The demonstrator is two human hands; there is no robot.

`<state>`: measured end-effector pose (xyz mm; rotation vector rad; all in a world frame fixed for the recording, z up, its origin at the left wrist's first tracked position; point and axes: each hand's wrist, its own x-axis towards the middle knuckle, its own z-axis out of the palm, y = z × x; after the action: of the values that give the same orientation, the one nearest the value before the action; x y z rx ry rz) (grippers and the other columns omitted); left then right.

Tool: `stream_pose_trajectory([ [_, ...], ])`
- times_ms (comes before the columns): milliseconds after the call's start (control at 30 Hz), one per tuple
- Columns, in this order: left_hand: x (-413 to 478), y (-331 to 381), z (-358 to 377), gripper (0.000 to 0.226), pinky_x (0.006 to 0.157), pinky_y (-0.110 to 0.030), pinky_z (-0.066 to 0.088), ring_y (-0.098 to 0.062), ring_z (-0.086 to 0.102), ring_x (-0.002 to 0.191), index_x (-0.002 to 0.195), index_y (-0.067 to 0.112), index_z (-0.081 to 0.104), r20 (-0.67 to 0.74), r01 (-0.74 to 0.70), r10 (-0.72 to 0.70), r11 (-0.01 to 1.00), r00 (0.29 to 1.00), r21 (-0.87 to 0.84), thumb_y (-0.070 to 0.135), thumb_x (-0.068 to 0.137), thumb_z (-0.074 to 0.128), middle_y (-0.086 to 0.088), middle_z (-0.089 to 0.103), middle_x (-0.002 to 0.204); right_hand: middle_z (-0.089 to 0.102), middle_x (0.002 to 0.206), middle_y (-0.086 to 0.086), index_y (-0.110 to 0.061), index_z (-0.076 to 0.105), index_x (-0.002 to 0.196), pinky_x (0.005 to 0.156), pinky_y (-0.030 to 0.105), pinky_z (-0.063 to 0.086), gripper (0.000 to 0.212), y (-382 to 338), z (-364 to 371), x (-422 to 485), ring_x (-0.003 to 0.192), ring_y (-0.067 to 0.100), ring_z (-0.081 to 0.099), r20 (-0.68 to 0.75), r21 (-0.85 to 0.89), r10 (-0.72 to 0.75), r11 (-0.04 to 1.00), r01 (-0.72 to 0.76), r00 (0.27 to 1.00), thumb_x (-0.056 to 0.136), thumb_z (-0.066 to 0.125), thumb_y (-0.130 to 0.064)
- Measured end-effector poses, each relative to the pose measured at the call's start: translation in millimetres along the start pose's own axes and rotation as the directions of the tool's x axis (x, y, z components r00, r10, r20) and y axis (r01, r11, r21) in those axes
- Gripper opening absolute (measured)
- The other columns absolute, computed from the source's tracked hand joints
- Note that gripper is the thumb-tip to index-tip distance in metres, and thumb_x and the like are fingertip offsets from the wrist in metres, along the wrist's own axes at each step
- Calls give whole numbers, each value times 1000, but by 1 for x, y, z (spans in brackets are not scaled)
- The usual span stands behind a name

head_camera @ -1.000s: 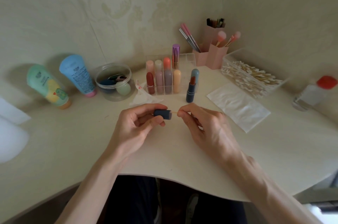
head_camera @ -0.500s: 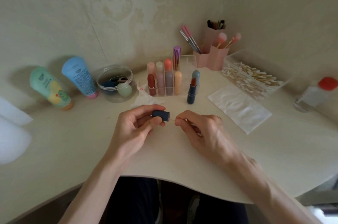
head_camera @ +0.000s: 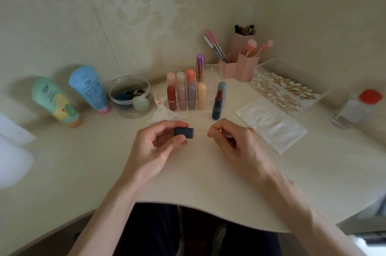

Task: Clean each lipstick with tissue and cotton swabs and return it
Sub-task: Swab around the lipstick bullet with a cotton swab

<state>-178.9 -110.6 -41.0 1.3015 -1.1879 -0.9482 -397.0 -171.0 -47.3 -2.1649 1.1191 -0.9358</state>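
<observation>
My left hand [head_camera: 154, 147] grips the lipstick cap [head_camera: 184, 132] sideways; my right hand [head_camera: 236, 143] pinches the cotton swab [head_camera: 201, 130], now pulled clear of it.

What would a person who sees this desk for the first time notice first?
At the middle of the desk, the left hand holds a dark blue lipstick cap on its side, and the right hand pinches a thin cotton swab aimed at the cap's end. Just behind them, the open lipstick stands upright before a clear organizer holding pastel lipsticks.
</observation>
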Motion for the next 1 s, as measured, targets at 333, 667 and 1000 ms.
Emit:
stream_pose_trajectory([
  [333, -2, 15, 10, 27, 60, -13, 46, -7, 68, 67, 110, 17, 79, 8, -14, 14, 998, 1000, 63, 17, 83, 80, -5, 79, 82, 71, 92, -7, -23, 82, 97, 73, 26, 43, 6, 33, -51, 14, 83, 11, 57, -315, -202, 125, 960, -196, 941, 93, 79, -25],
  [667, 11, 10, 28, 21, 54, -21, 50, -26, 77, 82, 104, 8, 78, -49, 62, -67, 993, 997, -98, 6, 83, 80, -9, 81, 91, 75, 96, -1, -24, 81, 95, 83, 33, 41, 7, 57, -62, 12, 105, 25, 58, -456, -234, 336, 848, -476, 824, 90, 81, -29],
  [1000, 12, 11, 30, 14, 53, -27, 47, -30, 77, 81, 107, 7, 73, -33, 68, -71, 995, 997, -74, 10, 94, 71, -7, 80, 99, 73, 101, 0, -26, 81, 101, 88, 36, 46, 12, 52, -57, 12, 108, 26, 60, -408, -248, 369, 835, -491, 835, 92, 79, -34],
])
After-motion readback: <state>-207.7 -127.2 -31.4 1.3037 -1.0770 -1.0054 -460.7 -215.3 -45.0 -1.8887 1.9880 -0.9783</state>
